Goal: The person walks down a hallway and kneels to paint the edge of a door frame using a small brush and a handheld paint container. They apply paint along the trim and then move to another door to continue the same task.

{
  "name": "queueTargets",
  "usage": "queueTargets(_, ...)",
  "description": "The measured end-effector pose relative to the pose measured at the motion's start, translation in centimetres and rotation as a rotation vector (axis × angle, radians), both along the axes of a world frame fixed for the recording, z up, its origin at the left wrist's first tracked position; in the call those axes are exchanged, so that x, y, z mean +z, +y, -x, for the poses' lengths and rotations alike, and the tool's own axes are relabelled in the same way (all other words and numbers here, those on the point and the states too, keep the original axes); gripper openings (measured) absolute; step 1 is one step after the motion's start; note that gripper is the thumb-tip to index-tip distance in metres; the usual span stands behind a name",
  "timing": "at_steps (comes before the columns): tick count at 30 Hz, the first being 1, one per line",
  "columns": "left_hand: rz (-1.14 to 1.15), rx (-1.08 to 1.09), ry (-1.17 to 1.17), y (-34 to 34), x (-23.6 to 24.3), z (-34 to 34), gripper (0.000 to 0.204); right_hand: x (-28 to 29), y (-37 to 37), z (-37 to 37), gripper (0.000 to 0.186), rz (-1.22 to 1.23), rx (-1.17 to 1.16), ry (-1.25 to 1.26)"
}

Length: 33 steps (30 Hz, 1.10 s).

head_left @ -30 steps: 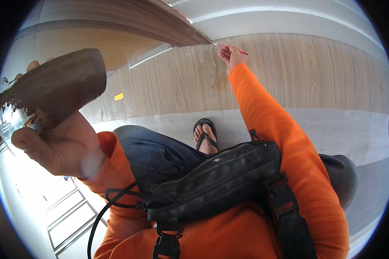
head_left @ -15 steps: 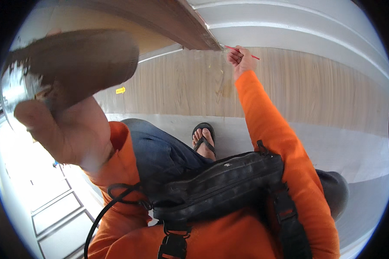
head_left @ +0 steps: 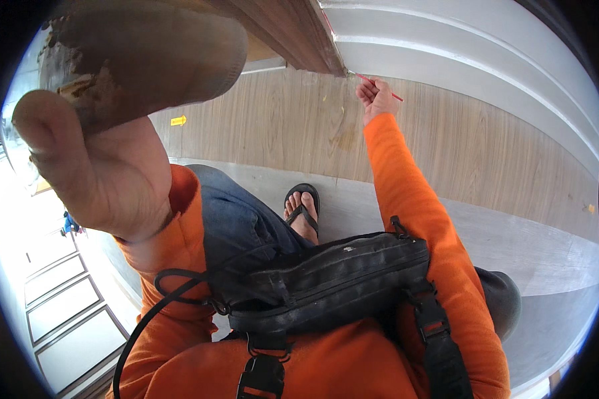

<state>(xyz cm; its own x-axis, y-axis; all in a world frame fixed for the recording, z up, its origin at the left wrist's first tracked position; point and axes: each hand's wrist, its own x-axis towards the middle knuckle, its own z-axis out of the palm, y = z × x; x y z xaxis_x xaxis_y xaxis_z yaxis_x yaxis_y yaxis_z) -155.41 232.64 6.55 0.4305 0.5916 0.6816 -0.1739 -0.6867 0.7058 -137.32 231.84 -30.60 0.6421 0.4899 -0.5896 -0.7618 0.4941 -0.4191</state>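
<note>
My left hand (head_left: 113, 176), close to the camera at the left, is wrapped round a clear paint container (head_left: 160, 63) stained with brown paint. Its fingers are mostly hidden behind it; the thumb shows in front. Farther off, my right hand (head_left: 377, 100) pinches a thin red-handled paintbrush (head_left: 363, 78). The brush's tip points to the lower corner of a brown wooden door frame (head_left: 299, 33), beside the white ridged panel (head_left: 412, 56). Whether the bristles touch the wood is too small to tell.
Wood-look flooring (head_left: 266, 120) meets a grey floor strip (head_left: 353, 193). A yellow tag (head_left: 178, 121) lies on the floor. My sandalled foot (head_left: 303, 206) stands below the frame. A black waist bag (head_left: 333, 279) hangs across my front, with a black cord (head_left: 140, 326) at its left.
The paint container in my left hand has shifted right and up in the picture. My right hand sits slightly lower, still with the brush at the frame's corner. The whole view has shifted a little.
</note>
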Motion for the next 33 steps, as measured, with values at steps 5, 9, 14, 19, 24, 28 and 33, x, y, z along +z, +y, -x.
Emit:
queueTargets(5, 0.007, 0.006, 0.033, 0.3, 0.1, 0.6, 0.075, 1.1, 0.2, 0.5, 0.008, 0.017, 0.022, -0.007)
queueTargets(9, -0.040, 0.054, -0.006, 0.9, 0.0, 0.7, 0.076, 1.2, 0.2, 0.1, 0.008, 0.070, -0.062, 0.053)
queueTargets(14, -0.046, 0.081, -0.017, 0.8, -0.2, 0.7, 0.075, 0.9, 0.3, 0.3, 0.008, 0.039, -0.037, 0.012)
queueTargets(19, -0.046, 0.026, 0.024, 1.3, 0.3, 1.1, 0.075, 1.0, 0.3, 0.6, 0.011, -0.008, 0.012, -0.008)
queueTargets(24, -0.008, -0.038, 0.104, 0.9, 0.6, 1.1, 0.075, 1.3, 0.3, 0.6, 0.011, 0.039, 0.028, 0.006)
queueTargets(28, -0.045, -0.004, 0.095, 0.8, 0.7, 1.2, 0.075, 1.2, 0.5, 0.7, 0.007, 0.020, -0.038, 0.035)
queueTargets(33, -0.012, -0.020, 0.042, 1.0, 0.0, 0.5, 0.072, -0.1, -0.2, 0.3, 0.007, 0.045, -0.079, 0.057)
